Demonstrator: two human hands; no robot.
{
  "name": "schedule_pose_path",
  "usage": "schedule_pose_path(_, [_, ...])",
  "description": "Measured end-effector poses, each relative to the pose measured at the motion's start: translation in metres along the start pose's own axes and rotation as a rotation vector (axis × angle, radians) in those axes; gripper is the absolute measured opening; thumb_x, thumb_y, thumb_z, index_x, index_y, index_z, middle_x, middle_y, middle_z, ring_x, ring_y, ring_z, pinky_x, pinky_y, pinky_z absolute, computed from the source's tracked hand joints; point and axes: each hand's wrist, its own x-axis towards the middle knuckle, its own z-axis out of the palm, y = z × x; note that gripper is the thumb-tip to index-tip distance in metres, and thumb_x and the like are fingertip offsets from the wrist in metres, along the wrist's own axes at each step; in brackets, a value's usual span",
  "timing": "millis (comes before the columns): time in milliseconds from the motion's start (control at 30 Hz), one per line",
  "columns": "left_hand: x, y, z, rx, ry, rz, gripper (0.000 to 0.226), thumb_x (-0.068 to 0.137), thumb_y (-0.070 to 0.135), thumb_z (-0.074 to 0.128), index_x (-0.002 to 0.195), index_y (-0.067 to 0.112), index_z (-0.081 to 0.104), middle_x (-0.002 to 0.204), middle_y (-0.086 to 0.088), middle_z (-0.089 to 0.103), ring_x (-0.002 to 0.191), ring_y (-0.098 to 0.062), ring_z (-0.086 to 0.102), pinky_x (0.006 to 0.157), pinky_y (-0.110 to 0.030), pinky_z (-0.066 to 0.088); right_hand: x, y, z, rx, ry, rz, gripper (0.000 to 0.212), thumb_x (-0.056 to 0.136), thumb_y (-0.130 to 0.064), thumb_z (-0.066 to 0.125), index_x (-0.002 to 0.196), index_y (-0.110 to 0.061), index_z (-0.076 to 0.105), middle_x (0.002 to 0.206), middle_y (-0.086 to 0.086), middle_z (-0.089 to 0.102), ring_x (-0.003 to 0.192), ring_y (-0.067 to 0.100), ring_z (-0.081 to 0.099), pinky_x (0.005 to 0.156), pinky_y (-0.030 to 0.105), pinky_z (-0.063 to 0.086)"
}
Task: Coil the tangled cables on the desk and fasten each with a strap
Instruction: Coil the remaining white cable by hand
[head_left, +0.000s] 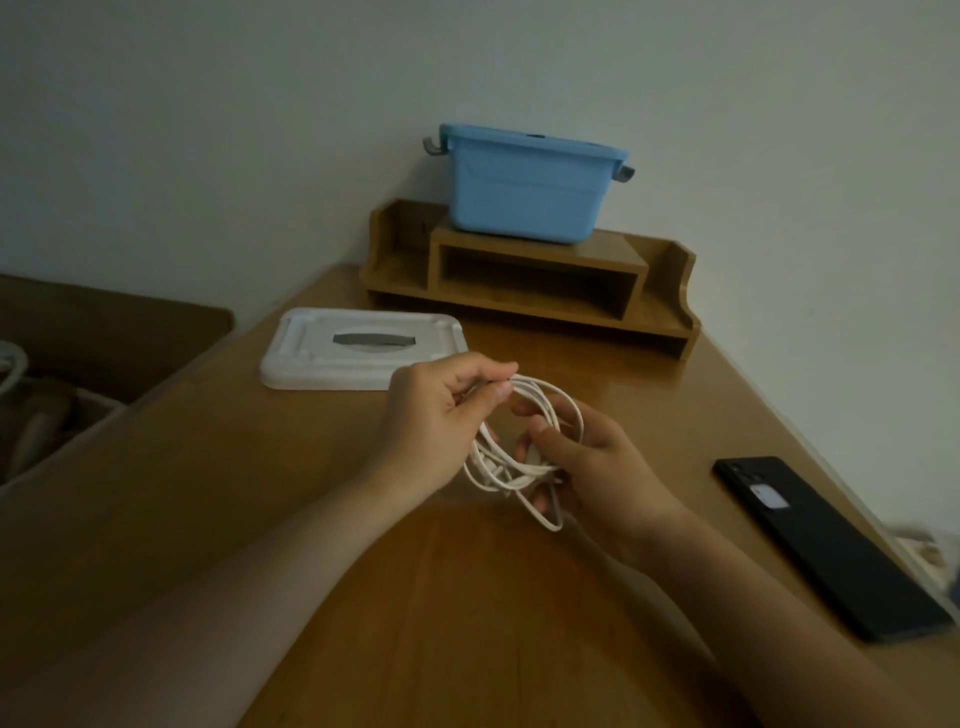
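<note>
A white cable (558, 402) is looped into a loose coil just above the middle of the wooden desk (311, 493). My left hand (441, 421) pinches the top of the loops between thumb and fingertips. My right hand (592, 462) grips the lower side of the coil, thumb pressed on the bundled strands. One small loop hangs below my right hand. No strap is visible in the frame.
A white lid with a grey handle (358, 348) lies flat beyond my hands. A blue plastic box (524, 187) stands on a wooden desk shelf (530, 280) against the wall. A black phone (826, 545) lies at the right edge. A brown chair or bin (78, 364) is left of the desk.
</note>
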Motion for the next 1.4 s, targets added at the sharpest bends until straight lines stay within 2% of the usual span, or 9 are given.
schedule_pose_path(67, [0.001, -0.004, 0.000, -0.004, -0.019, -0.050, 0.021, 0.093, 0.012, 0.071, 0.113, 0.017, 0.076, 0.093, 0.008, 0.078, 0.089, 0.000, 0.073, 0.081, -0.022, 0.060, 0.000, 0.001, -0.002, -0.011, 0.027, 0.008, 0.025, 0.106, -0.018, 0.049, 0.127, -0.016, 0.060, 0.085, 0.014, 0.066, 0.057, 0.020, 0.061, 0.049, 0.028, 0.050])
schedule_pose_path(200, [0.004, -0.008, -0.001, 0.028, -0.018, -0.126, 0.018, 0.094, 0.017, 0.072, 0.110, 0.020, 0.075, 0.083, 0.010, 0.077, 0.079, 0.000, 0.073, 0.070, -0.013, 0.056, 0.003, -0.003, -0.003, -0.200, 0.079, -0.026, 0.021, 0.105, -0.023, 0.049, 0.122, -0.022, 0.061, 0.085, 0.008, 0.068, 0.058, 0.017, 0.064, 0.050, 0.026, 0.052])
schedule_pose_path(367, [0.002, -0.012, -0.002, 0.103, 0.034, -0.129, 0.018, 0.095, 0.019, 0.070, 0.112, 0.024, 0.072, 0.089, 0.011, 0.077, 0.084, 0.003, 0.071, 0.069, -0.012, 0.056, 0.002, -0.008, -0.010, -0.469, -0.044, 0.026, 0.034, 0.103, -0.030, 0.054, 0.136, -0.033, 0.047, 0.106, 0.002, 0.065, 0.078, 0.017, 0.071, 0.048, 0.029, 0.056])
schedule_pose_path(501, [0.003, -0.011, -0.001, 0.128, 0.027, -0.071, 0.020, 0.095, 0.019, 0.070, 0.114, 0.022, 0.072, 0.096, 0.009, 0.076, 0.086, 0.003, 0.071, 0.067, -0.015, 0.057, 0.006, -0.009, -0.017, -0.481, -0.076, 0.025, 0.040, 0.101, -0.022, 0.059, 0.139, -0.030, 0.047, 0.107, 0.001, 0.067, 0.069, 0.018, 0.070, 0.050, 0.030, 0.057])
schedule_pose_path(701, [0.000, -0.015, -0.002, 0.045, 0.033, -0.134, 0.034, 0.101, 0.025, 0.059, 0.135, 0.025, 0.060, 0.105, 0.006, 0.073, 0.091, -0.007, 0.072, 0.072, -0.020, 0.059, 0.010, 0.006, -0.030, -0.502, 0.090, -0.112, 0.029, 0.102, -0.014, 0.058, 0.129, -0.024, 0.056, 0.099, 0.003, 0.065, 0.070, 0.019, 0.071, 0.059, 0.030, 0.060])
schedule_pose_path(868, [0.001, -0.014, -0.009, 0.020, 0.064, -0.197, 0.024, 0.104, 0.019, 0.055, 0.125, 0.025, 0.063, 0.111, 0.006, 0.070, 0.094, -0.012, 0.071, 0.073, -0.024, 0.060, 0.005, 0.002, -0.032, -0.438, 0.187, -0.227, 0.026, 0.102, -0.016, 0.058, 0.125, -0.027, 0.058, 0.092, 0.000, 0.064, 0.071, 0.020, 0.069, 0.059, 0.028, 0.058])
schedule_pose_path(1034, [0.034, -0.007, -0.024, 0.083, 0.075, -0.238, 0.022, 0.105, 0.018, 0.053, 0.121, 0.026, 0.064, 0.110, 0.006, 0.070, 0.088, -0.003, 0.069, 0.069, -0.021, 0.059, 0.010, -0.009, -0.036, -0.278, 0.276, -0.275, 0.027, 0.101, -0.016, 0.060, 0.125, -0.029, 0.062, 0.088, -0.001, 0.066, 0.068, 0.022, 0.066, 0.056, 0.036, 0.059])
schedule_pose_path(1235, [0.111, 0.023, -0.043, 0.301, -0.045, -0.104, 0.029, 0.103, 0.016, 0.054, 0.131, 0.021, 0.060, 0.118, 0.004, 0.064, 0.093, -0.007, 0.064, 0.078, -0.025, 0.059, 0.032, -0.059, -0.049, -0.279, 0.302, -0.296, 0.022, 0.101, -0.016, 0.059, 0.121, -0.025, 0.063, 0.091, 0.009, 0.068, 0.072, 0.028, 0.069, 0.058, 0.032, 0.059])
schedule_pose_path(1402, [0.177, 0.044, -0.046, 0.560, -0.161, 0.076, 0.036, 0.099, 0.017, 0.062, 0.135, 0.019, 0.059, 0.126, 0.002, 0.062, 0.101, -0.010, 0.062, 0.085, -0.022, 0.049, 0.067, -0.122, -0.065, -0.253, 0.348, -0.282, 0.018, 0.101, -0.018, 0.060, 0.119, -0.016, 0.063, 0.094, 0.013, 0.069, 0.068, 0.017, 0.068, 0.060, 0.031, 0.060])
